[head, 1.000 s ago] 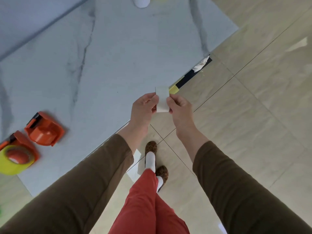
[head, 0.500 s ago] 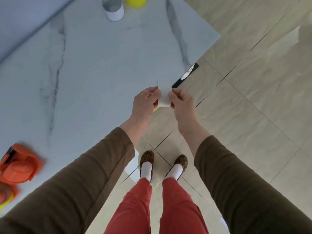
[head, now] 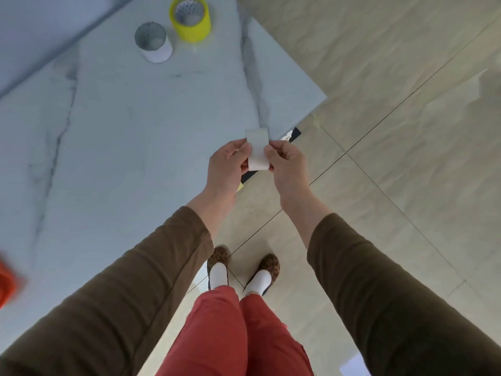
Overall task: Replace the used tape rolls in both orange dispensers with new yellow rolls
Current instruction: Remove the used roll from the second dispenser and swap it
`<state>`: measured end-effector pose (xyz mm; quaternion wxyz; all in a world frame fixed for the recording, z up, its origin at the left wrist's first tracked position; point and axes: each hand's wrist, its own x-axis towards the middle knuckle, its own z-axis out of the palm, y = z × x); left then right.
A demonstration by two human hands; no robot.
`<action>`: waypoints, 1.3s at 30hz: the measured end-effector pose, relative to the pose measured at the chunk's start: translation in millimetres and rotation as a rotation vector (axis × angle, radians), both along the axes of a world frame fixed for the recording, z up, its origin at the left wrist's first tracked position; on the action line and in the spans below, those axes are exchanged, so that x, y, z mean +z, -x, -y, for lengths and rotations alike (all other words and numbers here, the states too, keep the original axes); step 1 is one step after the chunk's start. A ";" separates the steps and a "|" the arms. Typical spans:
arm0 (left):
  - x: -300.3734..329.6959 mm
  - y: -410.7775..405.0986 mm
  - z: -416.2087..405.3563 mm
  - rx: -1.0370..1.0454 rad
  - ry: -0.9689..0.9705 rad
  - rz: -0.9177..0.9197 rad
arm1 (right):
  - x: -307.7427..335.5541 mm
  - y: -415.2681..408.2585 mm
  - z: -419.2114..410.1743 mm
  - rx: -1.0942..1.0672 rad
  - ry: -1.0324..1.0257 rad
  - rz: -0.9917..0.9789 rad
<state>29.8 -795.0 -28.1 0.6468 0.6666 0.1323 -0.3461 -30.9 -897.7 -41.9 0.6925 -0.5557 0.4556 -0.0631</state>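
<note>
A short white strip of tape (head: 258, 149) is pinched between my left hand (head: 227, 166) and my right hand (head: 285, 165), held over the table's right edge. A new yellow tape roll (head: 190, 19) stands on the far part of the marble table (head: 122, 137). Beside it, to its left, stands an empty white cardboard core (head: 153, 42). Only a blurred corner of one orange dispenser (head: 7, 283) shows at the left border. The other dispenser is out of view.
The table's right corner (head: 324, 100) ends above a beige tiled floor (head: 393, 137). A dark object with white scrap (head: 291, 133) lies under the table edge. My feet in patterned slippers (head: 242, 268) stand by the table.
The view has swung right and up: the orange dispensers slid out at the left, and the yellow roll and white core came into view. Both hands keep hold of the strip.
</note>
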 end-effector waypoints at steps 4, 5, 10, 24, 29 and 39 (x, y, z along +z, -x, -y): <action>0.1 -21.6 25.7 0.039 0.013 0.012 | 7.0 -23.6 28.2 0.043 0.024 -0.001; 0.2 -28.7 32.1 0.050 0.020 0.015 | 8.6 -31.2 34.6 0.051 0.029 -0.005; -1.7 -67.8 57.1 0.109 0.050 0.007 | 10.2 -77.0 62.2 0.106 0.069 -0.028; -1.9 -173.1 93.3 0.267 0.067 0.015 | 12.0 -202.8 109.9 0.287 0.087 -0.040; -11.4 -207.4 112.7 0.366 0.042 0.012 | -2.0 -246.0 129.9 0.375 0.032 -0.011; -26.0 -266.2 148.7 0.524 0.024 0.035 | -24.6 -330.2 168.3 0.583 0.057 0.031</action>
